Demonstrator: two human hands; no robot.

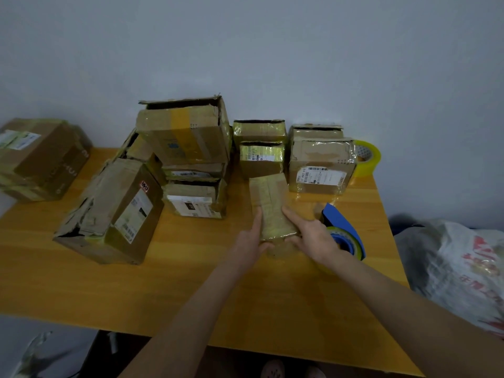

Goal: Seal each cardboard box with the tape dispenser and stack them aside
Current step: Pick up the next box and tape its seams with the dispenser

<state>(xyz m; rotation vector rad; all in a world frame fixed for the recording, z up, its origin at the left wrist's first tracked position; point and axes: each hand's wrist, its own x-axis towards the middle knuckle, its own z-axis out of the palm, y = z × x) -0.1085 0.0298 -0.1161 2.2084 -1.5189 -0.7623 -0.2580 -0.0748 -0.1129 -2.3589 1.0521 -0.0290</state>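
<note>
Before you, worn matt cardboard boxes (pixel 191 132) under glossy tape, smooth glossy wood-grain tabletop (pixel 191 282), blue plastic tape dispenser (pixel 342 227), crinkled glossy plastic bag (pixel 458 268)

free: table (pixel 191 296) front strip, near edge | blocked: box stacks (pixel 191 137) along wall, tape dispenser (pixel 341 219) at right

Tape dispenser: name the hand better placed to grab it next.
Right, probably. The right hand sits just beside the dispenser, while the left hand is across the small box from it.
</note>
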